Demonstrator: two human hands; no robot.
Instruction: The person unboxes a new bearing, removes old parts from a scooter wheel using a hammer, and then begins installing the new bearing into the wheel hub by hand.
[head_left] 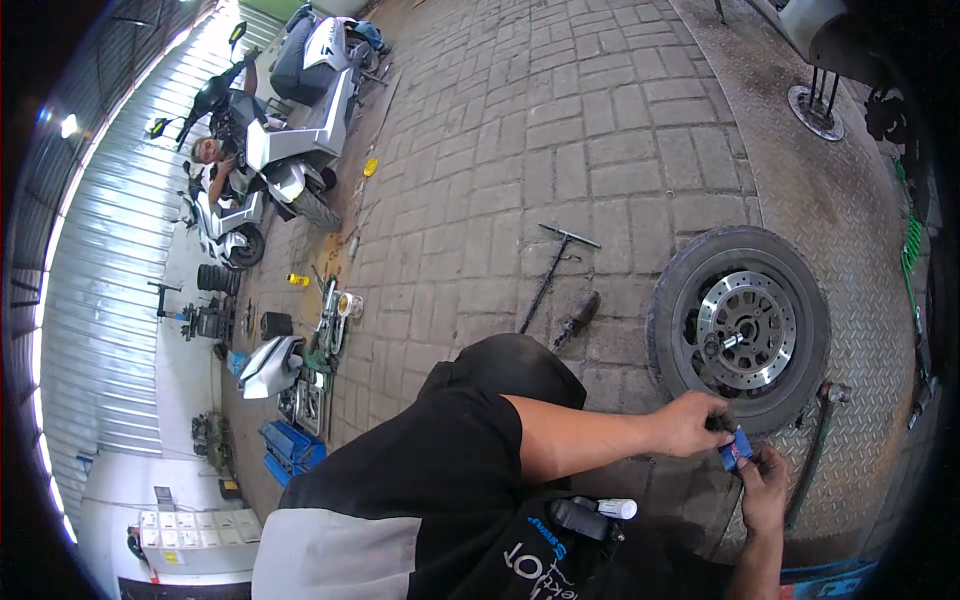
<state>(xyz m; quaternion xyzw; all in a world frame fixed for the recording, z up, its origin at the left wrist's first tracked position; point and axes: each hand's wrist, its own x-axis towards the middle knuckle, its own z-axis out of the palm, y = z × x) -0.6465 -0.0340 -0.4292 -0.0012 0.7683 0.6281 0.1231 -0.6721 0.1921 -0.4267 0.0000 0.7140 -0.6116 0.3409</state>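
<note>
Blue packet (pixel 735 450) bearing small reddish print is gripped by the left hand (pixel 695 424) and right hand (pixel 764 484).

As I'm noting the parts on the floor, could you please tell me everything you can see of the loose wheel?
The loose wheel lies on its side, apparently straddling the edge between the brick paving and the metal tread plate. Its dark grey tyre looks like rubber. A silvery, perforated brake disc faces up, with a shiny metal piece near its centre. The left hand and right hand hold a small blue packet close by; whether they touch the tyre is unclear.
</note>
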